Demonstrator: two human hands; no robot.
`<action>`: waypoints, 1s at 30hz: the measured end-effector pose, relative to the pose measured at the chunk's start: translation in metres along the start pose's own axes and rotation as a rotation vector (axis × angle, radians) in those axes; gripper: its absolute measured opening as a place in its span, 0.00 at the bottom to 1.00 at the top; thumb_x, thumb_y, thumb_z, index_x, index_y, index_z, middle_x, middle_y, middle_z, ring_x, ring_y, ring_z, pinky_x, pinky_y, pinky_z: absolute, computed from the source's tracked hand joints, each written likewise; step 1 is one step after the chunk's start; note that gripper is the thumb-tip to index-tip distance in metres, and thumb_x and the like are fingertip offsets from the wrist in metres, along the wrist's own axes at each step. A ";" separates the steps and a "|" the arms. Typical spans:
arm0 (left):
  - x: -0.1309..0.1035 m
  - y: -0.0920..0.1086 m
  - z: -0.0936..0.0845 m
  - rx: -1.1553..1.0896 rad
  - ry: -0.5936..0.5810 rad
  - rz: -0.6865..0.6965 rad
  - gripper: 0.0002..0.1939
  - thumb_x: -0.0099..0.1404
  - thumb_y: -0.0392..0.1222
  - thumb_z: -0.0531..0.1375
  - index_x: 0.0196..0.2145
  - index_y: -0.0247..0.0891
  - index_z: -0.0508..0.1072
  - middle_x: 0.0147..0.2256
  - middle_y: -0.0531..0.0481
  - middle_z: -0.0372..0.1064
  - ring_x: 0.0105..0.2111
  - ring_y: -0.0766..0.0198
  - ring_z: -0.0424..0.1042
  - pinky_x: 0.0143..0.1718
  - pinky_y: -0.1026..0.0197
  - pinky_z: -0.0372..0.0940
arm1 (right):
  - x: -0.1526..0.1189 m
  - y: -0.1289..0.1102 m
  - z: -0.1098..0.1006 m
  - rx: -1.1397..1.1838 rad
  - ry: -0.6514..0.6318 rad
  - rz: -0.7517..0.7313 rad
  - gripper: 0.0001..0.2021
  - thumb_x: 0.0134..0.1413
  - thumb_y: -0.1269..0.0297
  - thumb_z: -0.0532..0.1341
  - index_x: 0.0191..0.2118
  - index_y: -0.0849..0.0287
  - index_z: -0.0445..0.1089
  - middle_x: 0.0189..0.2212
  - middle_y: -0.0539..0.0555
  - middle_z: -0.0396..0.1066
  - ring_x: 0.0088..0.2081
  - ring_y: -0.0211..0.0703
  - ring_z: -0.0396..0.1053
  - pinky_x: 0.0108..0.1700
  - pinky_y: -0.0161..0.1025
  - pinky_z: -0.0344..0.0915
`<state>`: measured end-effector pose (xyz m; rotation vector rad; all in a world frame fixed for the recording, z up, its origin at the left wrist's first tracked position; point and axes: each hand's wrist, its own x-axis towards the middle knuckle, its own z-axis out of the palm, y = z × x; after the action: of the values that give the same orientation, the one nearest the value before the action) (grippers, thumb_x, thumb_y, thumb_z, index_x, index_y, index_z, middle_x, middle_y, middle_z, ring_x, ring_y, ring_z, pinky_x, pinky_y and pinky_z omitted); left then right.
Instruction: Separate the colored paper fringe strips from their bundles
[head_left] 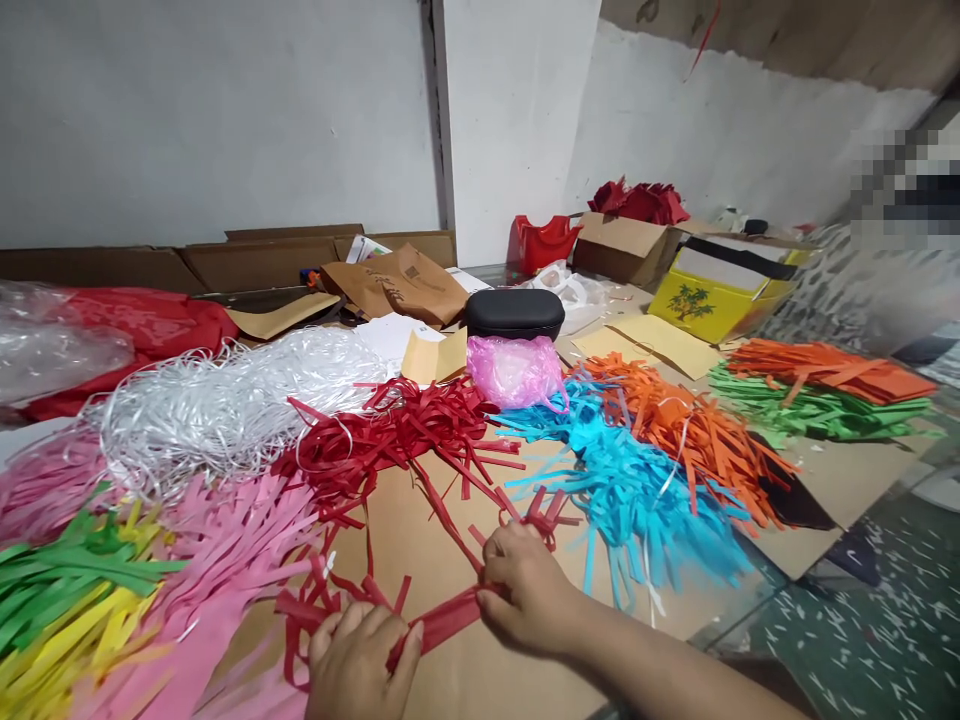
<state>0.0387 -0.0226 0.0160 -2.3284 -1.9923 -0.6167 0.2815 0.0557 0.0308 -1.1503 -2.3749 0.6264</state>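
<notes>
A dark red fringed strip (452, 620) stretches between my two hands, low over the brown cardboard. My left hand (361, 655) is closed on its left end, with cut red tails curling out beside the fingers. My right hand (525, 590) pinches the other end, and short red tails stick out beyond the knuckles. Just ahead lies a heap of red fringed strips (405, 425), with thin strands trailing toward my hands. Pink fringe (240, 540) spreads left of my left hand. Blue fringe (645, 490) lies beyond my right hand.
White string (240, 400), green strips (67, 570) and yellow strips (82, 655) lie at left; orange fringe (682, 420) at right. A black case (514, 314) stands behind a pink plastic bag (517, 372). Farther back are a yellow box (694, 295) and a cardboard box (622, 250). A person is at far right.
</notes>
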 end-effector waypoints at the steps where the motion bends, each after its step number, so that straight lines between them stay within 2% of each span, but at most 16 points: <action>1: 0.000 -0.002 0.001 0.004 -0.005 0.022 0.16 0.70 0.46 0.57 0.24 0.44 0.73 0.26 0.57 0.75 0.33 0.59 0.72 0.43 0.52 0.52 | 0.000 0.000 0.001 -0.001 0.003 0.000 0.05 0.56 0.64 0.65 0.30 0.58 0.73 0.35 0.52 0.69 0.40 0.46 0.64 0.42 0.44 0.55; 7: 0.001 -0.006 0.000 0.075 0.054 0.082 0.11 0.68 0.43 0.60 0.27 0.43 0.74 0.27 0.57 0.75 0.33 0.60 0.72 0.43 0.53 0.52 | 0.002 -0.001 0.002 -0.033 -0.024 0.026 0.06 0.56 0.64 0.66 0.30 0.58 0.72 0.36 0.53 0.70 0.40 0.47 0.64 0.43 0.45 0.57; 9: 0.003 -0.003 -0.002 0.095 0.109 0.126 0.04 0.67 0.43 0.61 0.34 0.44 0.76 0.31 0.56 0.76 0.35 0.60 0.73 0.46 0.52 0.53 | 0.001 -0.001 -0.004 -0.035 -0.009 0.050 0.04 0.55 0.65 0.67 0.35 0.58 0.73 0.39 0.55 0.72 0.42 0.49 0.66 0.44 0.46 0.59; 10: 0.003 -0.002 -0.004 0.105 0.132 0.168 0.04 0.67 0.39 0.61 0.37 0.46 0.76 0.33 0.56 0.77 0.37 0.59 0.73 0.49 0.51 0.53 | 0.000 -0.001 -0.009 -0.039 0.005 0.024 0.06 0.56 0.65 0.67 0.39 0.58 0.73 0.43 0.56 0.73 0.45 0.50 0.67 0.47 0.48 0.59; 12: 0.004 0.004 -0.007 0.116 0.175 0.263 0.15 0.64 0.29 0.56 0.39 0.49 0.77 0.35 0.56 0.78 0.41 0.58 0.73 0.55 0.49 0.51 | -0.001 -0.001 -0.020 -0.082 0.006 -0.134 0.11 0.58 0.62 0.67 0.46 0.55 0.72 0.52 0.56 0.72 0.53 0.54 0.66 0.55 0.54 0.57; 13: 0.003 0.007 -0.007 0.114 0.191 0.299 0.19 0.61 0.26 0.54 0.37 0.49 0.77 0.35 0.55 0.79 0.42 0.58 0.72 0.57 0.48 0.49 | -0.002 -0.001 -0.025 -0.127 -0.005 -0.242 0.10 0.61 0.61 0.66 0.47 0.54 0.72 0.55 0.55 0.71 0.58 0.55 0.63 0.60 0.57 0.52; 14: 0.003 0.010 -0.008 0.111 0.210 0.321 0.21 0.59 0.24 0.52 0.36 0.48 0.77 0.35 0.55 0.79 0.43 0.57 0.71 0.58 0.47 0.49 | -0.001 0.000 -0.030 -0.183 -0.020 -0.344 0.08 0.64 0.60 0.64 0.47 0.53 0.73 0.56 0.54 0.72 0.62 0.55 0.60 0.64 0.59 0.47; 16: 0.003 0.016 -0.009 0.113 0.238 0.337 0.17 0.59 0.28 0.54 0.35 0.45 0.78 0.34 0.52 0.80 0.43 0.55 0.70 0.58 0.47 0.49 | 0.002 0.002 -0.037 -0.287 -0.032 -0.469 0.07 0.69 0.63 0.60 0.47 0.54 0.74 0.54 0.53 0.74 0.64 0.53 0.59 0.67 0.59 0.40; 19: 0.004 0.023 -0.008 0.098 0.232 0.325 0.08 0.62 0.37 0.57 0.33 0.42 0.78 0.32 0.49 0.78 0.42 0.53 0.70 0.57 0.46 0.51 | 0.013 0.005 -0.044 -0.302 -0.043 -0.522 0.07 0.69 0.68 0.58 0.45 0.55 0.75 0.51 0.52 0.76 0.60 0.48 0.63 0.66 0.54 0.46; 23: 0.010 0.026 -0.005 0.035 0.246 0.258 0.06 0.62 0.37 0.59 0.29 0.41 0.76 0.29 0.50 0.75 0.40 0.53 0.71 0.57 0.45 0.51 | 0.024 0.001 -0.048 -0.211 -0.062 -0.452 0.03 0.62 0.63 0.65 0.40 0.53 0.75 0.48 0.50 0.77 0.58 0.50 0.64 0.61 0.50 0.53; 27: 0.012 0.024 0.000 0.023 0.242 0.244 0.07 0.62 0.34 0.58 0.30 0.41 0.75 0.28 0.51 0.74 0.39 0.53 0.71 0.56 0.43 0.52 | 0.019 -0.011 -0.027 -0.284 0.023 -0.459 0.10 0.64 0.61 0.64 0.49 0.55 0.73 0.47 0.55 0.77 0.52 0.51 0.67 0.62 0.56 0.49; 30: 0.009 0.018 -0.003 0.004 0.237 0.250 0.11 0.65 0.33 0.54 0.29 0.42 0.74 0.28 0.52 0.74 0.38 0.54 0.71 0.56 0.44 0.52 | 0.012 -0.004 -0.006 -0.337 -0.006 -0.467 0.04 0.66 0.64 0.63 0.39 0.56 0.75 0.34 0.53 0.77 0.41 0.47 0.68 0.53 0.51 0.54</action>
<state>0.0555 -0.0186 0.0259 -2.3223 -1.5728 -0.8235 0.2754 0.0648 0.0399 -0.6629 -2.6881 0.0740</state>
